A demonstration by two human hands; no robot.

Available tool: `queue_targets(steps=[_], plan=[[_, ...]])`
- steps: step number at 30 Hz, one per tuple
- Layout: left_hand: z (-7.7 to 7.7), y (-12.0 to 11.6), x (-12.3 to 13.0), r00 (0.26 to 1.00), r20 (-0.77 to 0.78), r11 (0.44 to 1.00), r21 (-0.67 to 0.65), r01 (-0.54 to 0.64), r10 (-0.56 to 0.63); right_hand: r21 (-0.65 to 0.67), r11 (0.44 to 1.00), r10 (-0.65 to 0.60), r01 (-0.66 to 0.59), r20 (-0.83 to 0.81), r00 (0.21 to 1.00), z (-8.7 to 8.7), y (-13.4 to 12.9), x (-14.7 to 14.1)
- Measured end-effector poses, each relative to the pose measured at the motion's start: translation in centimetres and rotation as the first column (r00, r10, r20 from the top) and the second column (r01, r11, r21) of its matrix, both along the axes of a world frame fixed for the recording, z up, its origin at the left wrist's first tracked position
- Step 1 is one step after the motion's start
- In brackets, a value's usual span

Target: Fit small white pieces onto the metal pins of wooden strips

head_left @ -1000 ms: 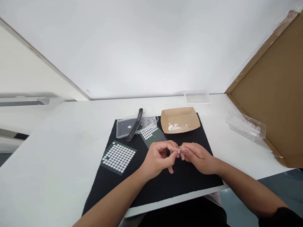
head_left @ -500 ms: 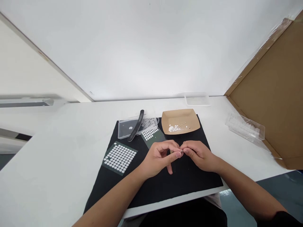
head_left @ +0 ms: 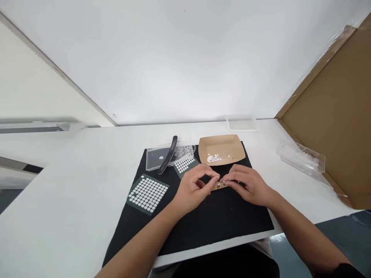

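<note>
Pinching close together, left hand (head_left: 191, 191): thumb and forefinger tips brought narrow, curved in a ring; whether anything sits between them, cannot tell. Right hand (head_left: 252, 187): fingers closed on a tiny shiny piece (head_left: 223, 182), its exact shape too small to tell. Below the fingertips, one narrow brown strip (head_left: 215, 187), carrying a small roundish bit, pale and dark; the hands partly cover it.

Underneath, one black mat (head_left: 226, 231), matte and smooth, dotted with minute specks, spread on a white table (head_left: 72, 185).

Beyond the hands, one shallow paper tray (head_left: 235, 146), plain brown, sides flared, with loose white flakes (head_left: 214, 158) and crumbs inside.

At the mat's left, one dark green sheet (head_left: 135, 205), flat, set with rows of white rounded dots. Near the left hand, a second dotted sheet (head_left: 188, 168), partly hidden by that hand.

Behind these, one clear plastic case (head_left: 153, 162), rectangular, with pale slender slivers (head_left: 184, 151) at its right end; across it, one black curved file (head_left: 168, 155), slim, round-ended.

Toward the wall, one clear rectangular tub (head_left: 242, 124). At right, one clear box (head_left: 304, 156) of pale pieces, beside a large brown cardboard panel (head_left: 336, 112).
</note>
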State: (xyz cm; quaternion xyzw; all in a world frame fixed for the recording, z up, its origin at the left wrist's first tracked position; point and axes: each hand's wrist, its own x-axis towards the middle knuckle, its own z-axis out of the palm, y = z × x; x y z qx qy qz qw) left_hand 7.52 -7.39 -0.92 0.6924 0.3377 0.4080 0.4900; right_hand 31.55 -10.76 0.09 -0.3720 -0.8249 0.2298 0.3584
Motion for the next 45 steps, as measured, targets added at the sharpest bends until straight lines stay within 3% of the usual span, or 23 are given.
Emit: queue_targets(steps=[2,5,8,13,19,22,25,29,37,45], plan=[[-0.4,0.7,0.3,0.981,-0.036,0.962,0.208,-0.177,0.188,0.011,0.993,-0.115,0.115,-0.014,0.993,0.1,0.1,0.1],[-1.0,2.4,0.7,0.917,-0.061,0.836,0.439,-0.329,0.393,0.005,0.962,-0.273,0.274,-0.051,0.961,0.0,0.2,0.2],[-1.8,4.0,1.0,0.878,-0.086,0.751,0.560,-0.349,0.472,-0.093,0.907,-0.418,0.410,-0.098,0.903,-0.4,0.3,0.3],[-1.9,4.4,0.5,0.882,-0.134,0.722,0.635,-0.275,0.453,-0.288,0.801,-0.570,0.524,-0.102,0.815,-0.8,0.4,0.8],[-0.7,2.3,-0.5,0.929,-0.289,0.740,0.672,0.025,0.231,-0.424,0.777,-0.481,0.465,0.077,0.873,-0.6,0.4,1.3],[-0.9,1.2,-0.4,0.919,-0.376,0.760,0.630,0.159,0.119,-0.433,0.769,-0.496,0.471,0.061,0.866,-0.5,0.4,1.3],[-1.3,0.5,0.0,0.886,-0.457,0.762,0.602,0.238,0.085,-0.421,0.785,-0.467,0.454,0.078,0.881,-0.5,0.4,1.3],[-2.1,0.2,0.4,0.857,-0.506,0.769,0.584,0.260,0.095,-0.402,0.821,-0.400,0.406,0.104,0.911,-0.7,0.5,1.2],[-2.6,0.3,0.5,0.856,-0.510,0.814,0.532,0.235,0.086,-0.426,0.792,-0.351,0.437,0.268,0.897,-1.8,0.5,0.4],[-2.7,0.2,0.6,0.873,-0.485,0.857,0.472,0.205,0.059,-0.526,0.760,-0.320,0.382,0.209,0.924,-1.7,0.9,1.3]])
